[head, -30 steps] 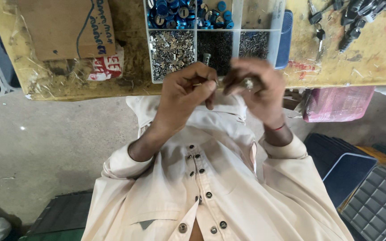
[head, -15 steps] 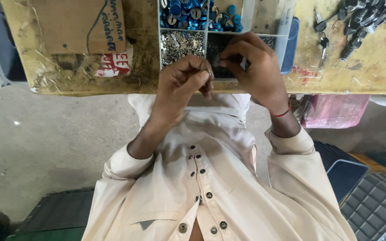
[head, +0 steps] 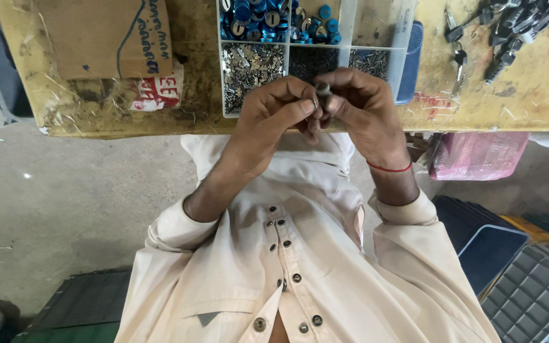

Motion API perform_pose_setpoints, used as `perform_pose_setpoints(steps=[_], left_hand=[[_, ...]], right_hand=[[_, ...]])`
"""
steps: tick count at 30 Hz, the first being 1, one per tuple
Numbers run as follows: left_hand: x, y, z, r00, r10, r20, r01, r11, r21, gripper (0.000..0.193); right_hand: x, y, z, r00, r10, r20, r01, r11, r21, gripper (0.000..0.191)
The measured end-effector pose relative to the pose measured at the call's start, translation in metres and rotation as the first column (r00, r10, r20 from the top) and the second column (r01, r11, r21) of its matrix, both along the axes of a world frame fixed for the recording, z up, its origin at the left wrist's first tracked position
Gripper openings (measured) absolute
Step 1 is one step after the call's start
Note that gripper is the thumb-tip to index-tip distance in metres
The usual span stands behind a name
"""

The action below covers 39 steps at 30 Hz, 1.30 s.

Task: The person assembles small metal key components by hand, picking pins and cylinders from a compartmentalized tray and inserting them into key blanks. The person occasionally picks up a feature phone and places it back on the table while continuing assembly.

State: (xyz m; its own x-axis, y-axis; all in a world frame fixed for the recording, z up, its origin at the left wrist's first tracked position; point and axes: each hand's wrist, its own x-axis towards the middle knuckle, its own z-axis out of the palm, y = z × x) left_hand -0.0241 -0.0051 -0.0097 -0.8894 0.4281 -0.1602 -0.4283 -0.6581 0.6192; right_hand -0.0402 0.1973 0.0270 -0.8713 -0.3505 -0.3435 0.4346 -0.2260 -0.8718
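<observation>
nearest the camera is the person's own cream buttoned shirt (head: 287,267), both sleeves pushed up to the forearms. to the right of it lie dark ribbed mats (head: 528,292), and further up a pink bag (head: 471,155) sits under the bench edge.

above the shirt the two hands meet in front of the bench's near edge. the left hand (head: 268,121) has its fingers curled in, thumb and forefinger pinched together against the small metal part (head: 322,89). the right hand (head: 363,108), with a red thread around the wrist, is curled too, its fingertips closed around the same part from the right side. the part is a small grey cylinder, held upright between both sets of fingertips, just over the near wall of the tray; its lower end is hidden by the fingers.

behind the hands stands a clear compartment tray (head: 408,38) on the worn yellow bench (head: 528,101). its near compartments hold small silvery and dark metal pieces, its far ones blue round caps (head: 268,16). to the left lies a brown cardboard box (head: 103,35); at the far right, a cluster of black-headed keys (head: 522,25).
</observation>
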Motion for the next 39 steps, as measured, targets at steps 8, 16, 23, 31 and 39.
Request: perform_pose_setpoints(steps=[8, 16, 23, 31, 39], left_hand=[[0.000, 0.002, 0.002, 1.000, -0.016, -0.020, 0.016, 1.000, -0.020, 0.012], [0.007, 0.001, 0.021, 0.999, 0.049, 0.000, -0.047, 0.958, -0.284, 0.008], [0.007, -0.006, 0.031, 0.996, 0.002, -0.090, -0.040, 0.906, -0.421, 0.009], [0.017, 0.003, 0.036, 0.984, 0.145, -0.100, -0.171, 0.922, -0.346, 0.007], [0.021, 0.004, 0.033, 0.988, 0.146, -0.043, -0.152, 0.969, -0.195, 0.004]], right_hand=[[0.004, 0.009, -0.002, 0.929, 0.056, -0.365, 0.010, 0.984, 0.178, 0.018], [0.006, 0.014, 0.002, 0.540, 0.309, -0.783, 0.300, 0.799, 0.522, 0.022], [0.002, 0.019, 0.020, 0.409, 0.446, -0.796, 0.258, 0.781, 0.569, 0.028], [0.012, 0.005, 0.033, 0.419, 0.513, -0.749, 0.339, 0.678, 0.653, 0.032], [0.017, 0.000, 0.020, 0.503, 0.365, -0.783, 0.396, 0.708, 0.585, 0.033]])
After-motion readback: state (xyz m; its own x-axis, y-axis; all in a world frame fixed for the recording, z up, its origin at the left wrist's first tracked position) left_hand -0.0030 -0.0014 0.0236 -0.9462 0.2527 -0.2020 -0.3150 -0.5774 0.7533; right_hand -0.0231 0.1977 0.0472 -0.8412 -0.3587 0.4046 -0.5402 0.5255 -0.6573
